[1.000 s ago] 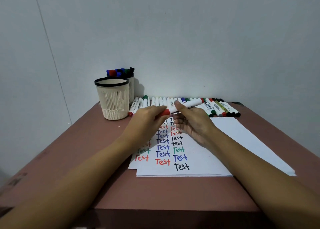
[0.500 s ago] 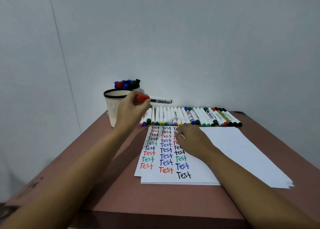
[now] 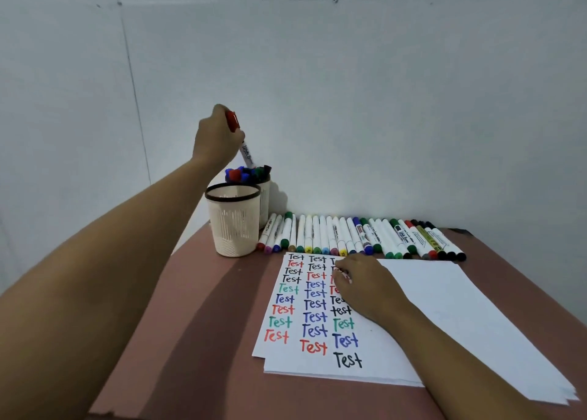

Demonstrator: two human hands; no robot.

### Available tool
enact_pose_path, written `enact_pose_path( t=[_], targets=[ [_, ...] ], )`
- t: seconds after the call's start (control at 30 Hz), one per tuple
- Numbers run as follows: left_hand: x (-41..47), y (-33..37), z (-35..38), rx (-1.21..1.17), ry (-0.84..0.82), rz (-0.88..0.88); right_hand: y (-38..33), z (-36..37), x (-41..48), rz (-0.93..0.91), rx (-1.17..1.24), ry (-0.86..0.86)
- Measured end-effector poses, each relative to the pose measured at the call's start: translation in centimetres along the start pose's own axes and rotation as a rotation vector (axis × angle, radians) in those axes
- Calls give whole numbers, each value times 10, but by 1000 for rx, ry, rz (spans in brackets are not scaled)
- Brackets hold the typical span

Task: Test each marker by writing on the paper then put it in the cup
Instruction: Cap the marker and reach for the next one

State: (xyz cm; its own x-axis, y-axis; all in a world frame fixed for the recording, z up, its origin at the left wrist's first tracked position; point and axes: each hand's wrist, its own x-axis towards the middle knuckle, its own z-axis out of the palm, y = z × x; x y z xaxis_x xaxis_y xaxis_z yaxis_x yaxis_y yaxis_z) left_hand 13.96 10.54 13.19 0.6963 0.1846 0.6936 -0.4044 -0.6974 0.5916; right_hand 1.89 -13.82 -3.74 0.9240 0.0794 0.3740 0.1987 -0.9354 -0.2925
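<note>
- Lifted higher, the red marker (image 3: 247, 152) is being pinched near its cap by the left hand (image 3: 216, 138) over the full cup (image 3: 265, 194).
- Likely light, stiff, slick: a mid-barrel hold is being favoured.
- Paper (image 3: 444, 308) is being pressed by the relaxed right hand (image 3: 365, 289).

left hand (image 3: 216, 138) | lifted red-capped marker (image 3: 240, 140) from over paper up to far-left, now tipped down above full cup (image 3: 265, 194)

left hand (image 3: 216, 137) grips red-capped marker (image 3: 247, 154), cap up, above and behind empty cup (image 3: 233, 226) | full cup (image 3: 264, 194) just behind empty cup, under the marker | right hand (image 3: 362, 288) rests on paper (image 3: 444, 308), right of empty cup | marker row (image 3: 365, 238) right of empty cup
</note>
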Motion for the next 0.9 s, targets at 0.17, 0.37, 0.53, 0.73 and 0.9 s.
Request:
enact_pose_path(
  t=[0.17, 0.37, 0.53, 0.73, 0.9],
  targets=[
    [10, -17, 21, 149, -154, 5, 0, 0, 0, -3, -3, -9],
    [6, -26, 41, 291, -257, 71, 1, 1, 1, -1, -11, -17],
    [5, -32, 44, 364, -233, 129, 1, 0, 1, -5, -28, -23],
    [9, -45, 42, 585, -471, 108, 0, 1, 1, -4, -25, -19],
    [6, -31, 32, 516, -464, 136, 0, 0, 1, -1, -18, -23]
  ],
)
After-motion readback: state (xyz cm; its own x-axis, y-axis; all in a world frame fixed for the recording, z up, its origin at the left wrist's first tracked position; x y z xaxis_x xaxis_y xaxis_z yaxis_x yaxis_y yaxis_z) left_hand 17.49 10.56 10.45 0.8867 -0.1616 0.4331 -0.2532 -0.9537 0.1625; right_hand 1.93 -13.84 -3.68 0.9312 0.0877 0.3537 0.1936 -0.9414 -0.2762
